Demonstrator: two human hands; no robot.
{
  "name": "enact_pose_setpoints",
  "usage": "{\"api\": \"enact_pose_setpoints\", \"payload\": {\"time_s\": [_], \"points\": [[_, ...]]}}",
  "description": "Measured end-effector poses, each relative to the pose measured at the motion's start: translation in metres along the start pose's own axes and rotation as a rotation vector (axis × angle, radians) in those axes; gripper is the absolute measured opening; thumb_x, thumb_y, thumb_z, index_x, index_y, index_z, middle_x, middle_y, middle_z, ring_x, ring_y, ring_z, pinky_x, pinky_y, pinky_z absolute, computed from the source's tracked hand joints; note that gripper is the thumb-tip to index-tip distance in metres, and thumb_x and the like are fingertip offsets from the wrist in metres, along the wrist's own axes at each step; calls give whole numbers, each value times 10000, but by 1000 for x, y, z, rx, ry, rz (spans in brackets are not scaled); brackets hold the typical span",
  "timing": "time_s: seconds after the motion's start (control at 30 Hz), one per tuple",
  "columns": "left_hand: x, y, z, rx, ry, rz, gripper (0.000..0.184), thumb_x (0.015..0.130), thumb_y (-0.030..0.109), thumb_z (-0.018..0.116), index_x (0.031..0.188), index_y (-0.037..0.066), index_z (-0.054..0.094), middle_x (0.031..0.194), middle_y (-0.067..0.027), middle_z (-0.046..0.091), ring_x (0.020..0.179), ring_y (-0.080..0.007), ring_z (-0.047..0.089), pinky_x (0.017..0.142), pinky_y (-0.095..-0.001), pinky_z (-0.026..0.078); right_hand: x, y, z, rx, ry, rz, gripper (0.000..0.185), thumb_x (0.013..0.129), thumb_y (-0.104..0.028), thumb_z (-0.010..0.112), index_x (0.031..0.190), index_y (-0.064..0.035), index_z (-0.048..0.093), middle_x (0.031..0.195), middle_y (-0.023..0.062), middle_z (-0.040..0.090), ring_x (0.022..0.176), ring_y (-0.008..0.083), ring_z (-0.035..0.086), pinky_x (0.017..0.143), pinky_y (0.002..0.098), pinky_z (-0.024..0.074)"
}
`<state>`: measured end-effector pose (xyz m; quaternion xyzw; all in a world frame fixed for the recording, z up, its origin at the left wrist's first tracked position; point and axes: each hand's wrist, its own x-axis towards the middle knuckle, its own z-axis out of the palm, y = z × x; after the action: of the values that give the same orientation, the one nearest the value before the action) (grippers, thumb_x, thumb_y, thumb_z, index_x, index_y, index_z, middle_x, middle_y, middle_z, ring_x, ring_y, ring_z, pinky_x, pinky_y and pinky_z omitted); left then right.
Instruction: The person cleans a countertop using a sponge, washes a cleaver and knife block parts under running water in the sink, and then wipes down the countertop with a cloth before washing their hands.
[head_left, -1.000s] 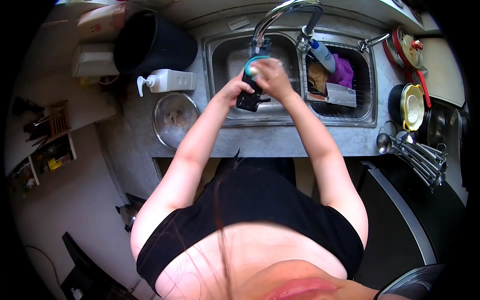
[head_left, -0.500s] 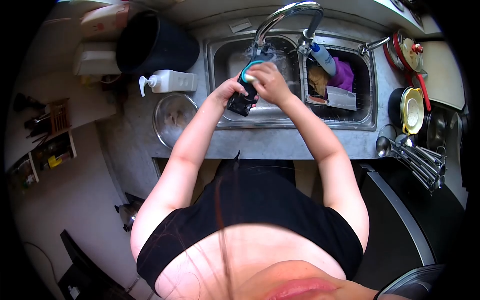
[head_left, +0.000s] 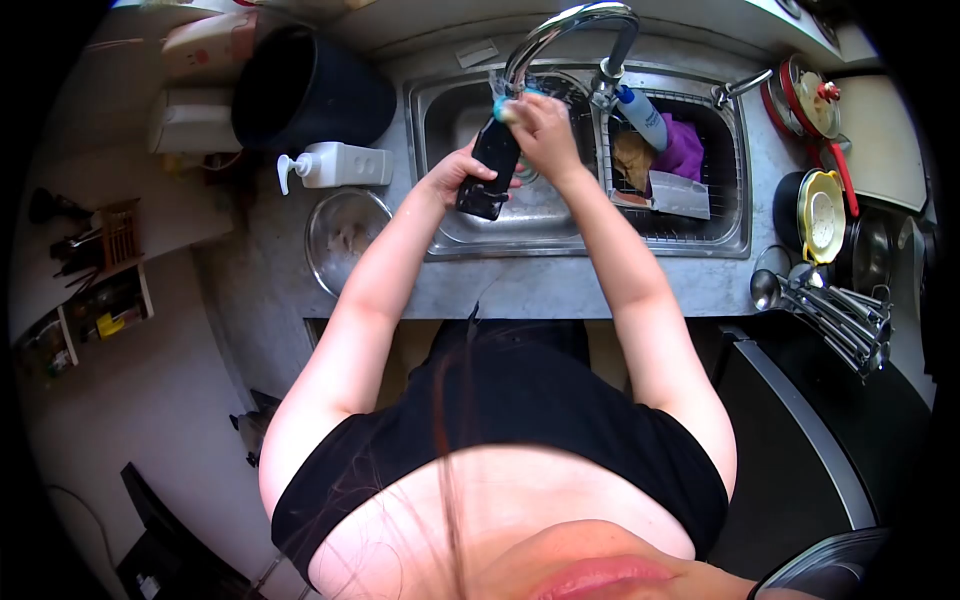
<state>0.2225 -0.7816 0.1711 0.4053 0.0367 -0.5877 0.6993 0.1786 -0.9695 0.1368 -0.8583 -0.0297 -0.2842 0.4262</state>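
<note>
My left hand (head_left: 466, 172) is wrapped around a glossy black bottle (head_left: 494, 160), tilted over the left sink basin (head_left: 450, 235). A teal rim shows at the bottle's upper end, under the curved faucet (head_left: 560, 22). Water splashes around that end. My right hand (head_left: 541, 130) is closed at the teal rim, its fingers pinched on a small pale piece (head_left: 508, 110) pressed there. The fingers cover most of this piece, so I cannot tell its kind.
On the left stand a white pump bottle (head_left: 335, 165), a glass lid (head_left: 345, 240) and a dark bin (head_left: 310, 90). The right basin's rack holds a blue-white bottle (head_left: 645, 118) and purple cloth (head_left: 682, 150). A yellow colander (head_left: 824, 215) and metal ladles (head_left: 830, 310) lie farther right.
The black bottle has turned more lengthwise, its teal rim shifting up toward the faucet. My right hand has moved slightly up with it, while my left hand keeps its hold.
</note>
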Motion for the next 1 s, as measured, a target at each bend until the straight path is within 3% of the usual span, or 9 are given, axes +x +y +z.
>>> {"api": "enact_pose_setpoints", "payload": {"time_s": [0.07,0.17,0.2,0.3,0.47,0.63,0.8,0.87,1.0], "points": [[12,-2,-11,12,58,149,641,734,-7,667,1319,105,429,1107,-148,628,956,-296,661,830,-450,556,-1,-14,-1,271,15,81,188,891,-151,603,1052,-76,664,1015,70,654,995,242,607,858,343,475],[29,-3,-16,53,7,266,539,818,97,707,1299,90,464,1142,-95,630,1029,-260,645,899,-398,529,-19,-8,-8,1152,157,822,210,938,-165,562,1110,-66,632,1005,47,655,909,153,629,779,268,507],[35,-3,-15,21,12,295,518,817,99,711,1282,81,484,1145,-108,626,999,-260,650,878,-394,535,-26,7,-3,1075,312,841,230,960,-174,537,1150,-61,604,1003,34,652,830,104,629,726,227,511],[59,-7,-11,-29,38,437,447,815,91,716,1223,63,537,1118,-114,635,942,-241,656,846,-373,537,-53,34,-12,1085,501,861,233,951,-165,549,1142,-43,603,1007,31,649,876,113,616,773,247,490],[98,-6,-17,19,204,648,319,838,-33,615,1152,27,613,1065,-77,666,984,-213,639,903,-353,508,-86,36,-27,1056,528,966,241,949,-166,553,1139,-25,596,1019,34,646,912,123,611,811,266,482],[112,5,-10,212,211,772,348,873,-18,584,1215,36,548,1112,-81,646,1001,-196,621,895,-342,496,-91,30,-23,1171,502,997,235,959,-181,534,1135,-38,594,1016,30,640,929,116,606,826,254,472],[124,9,4,211,223,870,299,920,75,584,1203,81,489,1035,-85,636,914,-198,625,833,-345,514,-88,33,-25,1453,534,1150,370,991,-347,424,1142,-57,598,1114,81,646,1022,241,623,895,356,495],[132,10,7,88,367,852,324,917,71,575,1220,100,464,982,-79,624,861,-193,624,783,-342,524,-89,38,-26,1535,577,1176,421,995,-392,376,1141,-68,602,1140,93,644,1046,274,619,917,382,493],[115,18,13,-77,488,833,401,900,45,556,1266,128,413,915,-62,596,789,-179,617,698,-337,534,-95,52,-23,1830,395,1132,517,963,-490,386,1275,-111,548,1282,135,577,1182,357,540,930,599,439]]}}
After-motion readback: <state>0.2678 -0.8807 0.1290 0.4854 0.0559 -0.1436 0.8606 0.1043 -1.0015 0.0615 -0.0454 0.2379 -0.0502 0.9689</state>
